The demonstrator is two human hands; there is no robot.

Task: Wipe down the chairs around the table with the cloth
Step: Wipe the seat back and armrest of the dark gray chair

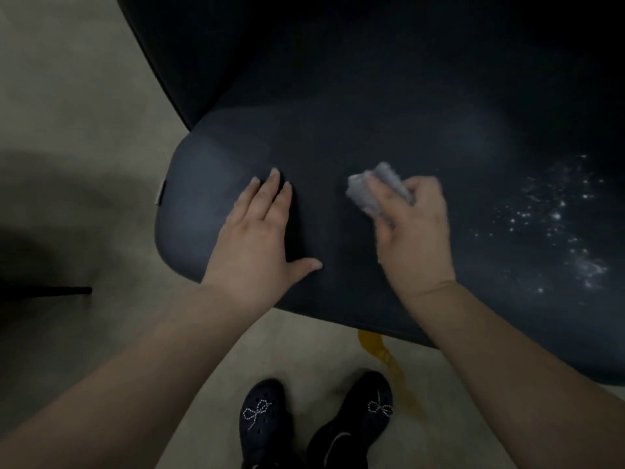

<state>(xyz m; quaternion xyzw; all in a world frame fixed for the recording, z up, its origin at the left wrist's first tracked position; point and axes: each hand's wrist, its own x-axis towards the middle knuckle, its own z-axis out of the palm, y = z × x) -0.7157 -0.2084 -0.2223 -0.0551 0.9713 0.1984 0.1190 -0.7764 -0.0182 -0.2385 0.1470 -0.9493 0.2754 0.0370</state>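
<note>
While left hand point(260, 238) lies flat on dark chair seat point(338, 147), right hand point(414, 231) grips bunched grey cloth point(372, 187) — white specks point(558, 218) rightward; beige floor point(84, 130).

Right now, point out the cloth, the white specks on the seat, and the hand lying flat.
cloth point(367, 191), head view: on the grey wad gripped by the right hand.
white specks point(558, 225), head view: middle of the scatter on the seat's right side.
left hand point(260, 238), head view: back of the hand.

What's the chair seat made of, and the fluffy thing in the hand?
Seat: probably matte dark leatherette or tight fabric; it looks smooth, with a soft sheen and white specks sitting on top. Cloth: likely grey microfibre or terry, given its fuzzy edges; the right hand grips it.
</note>
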